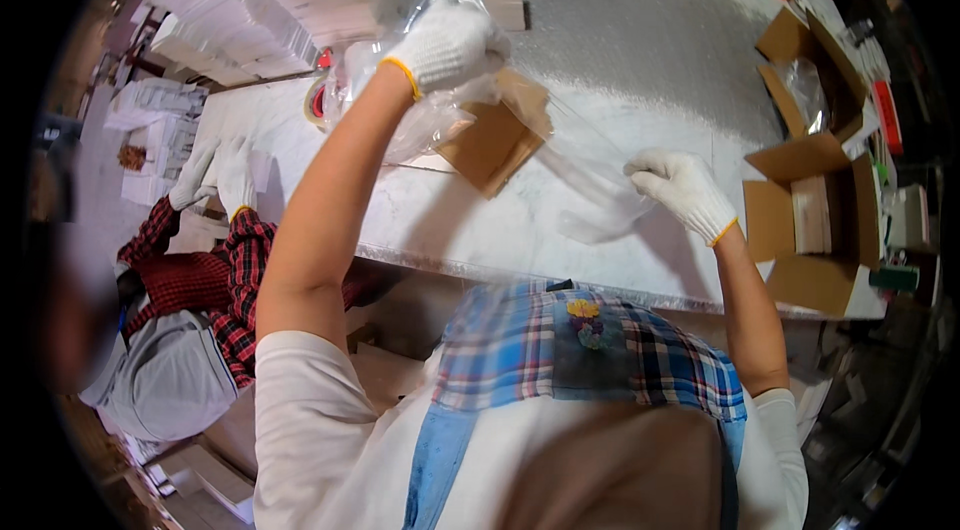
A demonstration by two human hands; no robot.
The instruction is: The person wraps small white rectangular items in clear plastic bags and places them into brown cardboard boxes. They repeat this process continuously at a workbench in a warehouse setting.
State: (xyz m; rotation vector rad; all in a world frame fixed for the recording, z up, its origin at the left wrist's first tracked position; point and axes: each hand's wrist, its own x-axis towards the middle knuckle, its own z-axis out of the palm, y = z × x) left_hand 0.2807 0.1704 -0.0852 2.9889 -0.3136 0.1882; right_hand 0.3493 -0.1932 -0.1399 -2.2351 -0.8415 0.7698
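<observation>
White tabletop point(480, 240) beneath clear plastic point(592, 182) between 2 gloved hands point(448, 45) point(684, 192).

Packing workshop, seemingly: long worktable point(480, 242), tall white stacks point(240, 5), open cardboard boxes point(797, 156), co-worker point(185, 285).

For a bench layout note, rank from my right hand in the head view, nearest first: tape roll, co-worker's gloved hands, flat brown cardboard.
From your right hand:
1. Flat brown cardboard, leftward
2. Tape roll, farther left
3. Co-worker's gloved hands, farthest left
</observation>
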